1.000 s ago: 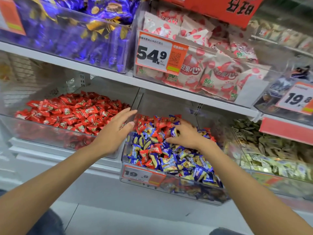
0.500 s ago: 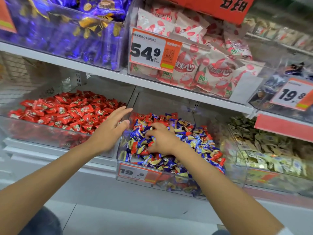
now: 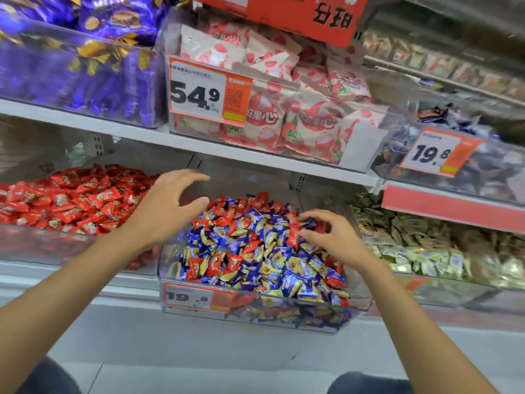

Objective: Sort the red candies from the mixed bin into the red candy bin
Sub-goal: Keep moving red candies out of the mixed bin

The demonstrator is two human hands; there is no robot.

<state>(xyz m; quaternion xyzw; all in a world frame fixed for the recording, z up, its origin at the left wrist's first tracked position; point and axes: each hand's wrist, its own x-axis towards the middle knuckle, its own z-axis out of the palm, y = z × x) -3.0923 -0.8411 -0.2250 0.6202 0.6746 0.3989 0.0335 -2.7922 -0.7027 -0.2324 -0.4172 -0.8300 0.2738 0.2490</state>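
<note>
We find the mixed bin (image 3: 359, 294) and the red bin (image 3: 42, 243) both open on top, with free room under the shelf (image 3: 255, 155) above. Between them, clear side walls (image 3: 158, 268) bar a low crossing.

Shelf (image 3: 136, 135), lower tier, left to right:
- Red candy bin (image 3: 42, 245): clear, heaped with red wrappers only.
- Mixed bin (image 3: 270, 311): clear, holds blue-and-yellow candies (image 3: 289, 285) with red candies (image 3: 216, 265) scattered among them; price tag (image 3: 187, 297) reading 19.8 on its front.
- Bin of pale wrappers (image 3: 426, 251), at the far right.

Hands:
- Left hand (image 3: 167, 211): fingers spread and loosely curved, above the divide between the red candy bin and the mixed bin, holding nothing visible.
- Right hand (image 3: 329, 234): fingers curled down onto the heap's right side, beside red wrappers; any pinch unclear.
</note>
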